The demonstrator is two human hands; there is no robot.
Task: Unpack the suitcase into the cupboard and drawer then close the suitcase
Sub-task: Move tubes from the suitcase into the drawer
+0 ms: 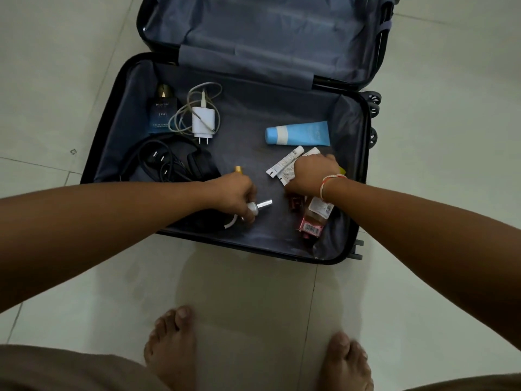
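Your left hand [235, 194] is curling its fingers round a small silver-capped bottle [259, 206] at the lower middle of the suitcase [112, 114], with a gold cap [238, 169] peeking out above the knuckles. Your right hand [313, 172] is closing over two white sachets [284, 165] just right of centre; the fingertips are hidden, so you cannot tell how firmly it is pinching them. Under your right wrist, a pink-labelled bottle [314, 218] is lying beside a dark red one [296, 203].

The small bottles are probably light, hard and a little slippery, so you are best taking them round the body, not the cap. The sachets are thin and floppy; pinch them together at one edge.

Toward the upper left, a blue perfume bottle [162, 114] is lying next to a white charger [203, 121] with its looped cable, and a black cable bundle [169, 162] is sitting below them. A light blue tube [298, 133] is lying right of centre. The lid half at the top is showing only lining.
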